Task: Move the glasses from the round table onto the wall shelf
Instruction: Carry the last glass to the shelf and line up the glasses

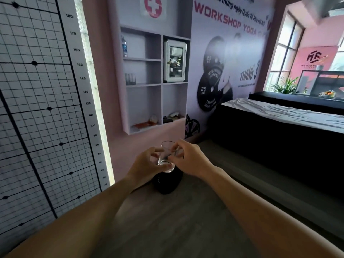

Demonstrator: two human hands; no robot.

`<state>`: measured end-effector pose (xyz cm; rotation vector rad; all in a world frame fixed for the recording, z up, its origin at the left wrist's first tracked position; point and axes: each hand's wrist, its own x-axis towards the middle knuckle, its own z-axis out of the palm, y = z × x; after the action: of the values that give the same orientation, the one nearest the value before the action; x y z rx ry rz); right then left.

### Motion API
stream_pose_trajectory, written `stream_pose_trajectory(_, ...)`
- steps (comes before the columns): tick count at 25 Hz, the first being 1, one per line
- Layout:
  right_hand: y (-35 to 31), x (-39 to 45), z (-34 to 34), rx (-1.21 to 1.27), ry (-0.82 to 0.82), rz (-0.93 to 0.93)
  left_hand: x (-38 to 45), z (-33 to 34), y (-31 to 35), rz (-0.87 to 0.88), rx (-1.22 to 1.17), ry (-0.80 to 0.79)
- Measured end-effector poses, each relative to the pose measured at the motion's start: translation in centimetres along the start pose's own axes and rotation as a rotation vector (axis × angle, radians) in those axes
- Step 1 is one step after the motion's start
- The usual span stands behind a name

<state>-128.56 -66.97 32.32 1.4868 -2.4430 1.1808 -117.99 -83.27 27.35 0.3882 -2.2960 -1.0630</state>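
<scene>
Wall shelf (pixel 143 84) on pink wall: water bottle (pixel 124 46) top left; glasses (pixel 130 79) one compartment below bottle; white cabinet (pixel 174 61) right of bottle; small clutter (pixel 147 123) bottom.

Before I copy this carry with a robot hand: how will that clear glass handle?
The glass looks smooth and clear, so probably slippery; both the left hand and the right hand pinch it. It seems empty, so likely light. It is taller than wide, so it may tip when set on the wall shelf.

A glass (pixel 167 157) sits between both hands, the wall shelf (pixel 154 79) behind, above it.
</scene>
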Motion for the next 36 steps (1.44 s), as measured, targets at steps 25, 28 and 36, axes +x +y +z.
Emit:
stream_pose_trajectory(25,19.1,42.4,3.5,0.072,-0.069,-0.191,41.6,3.4,-13.4,-0.018,0.031,0.202)
stream_pose_trajectory(28,20.3,48.6,5.5,0.060,-0.069,-0.224,47.1,2.0,-16.5,-0.042,0.007,0.233)
stream_pose_trajectory(36,20.4,68.6,10.4,0.158,-0.077,-0.265,63.9,-5.4,-23.2,-0.013,0.045,0.320)
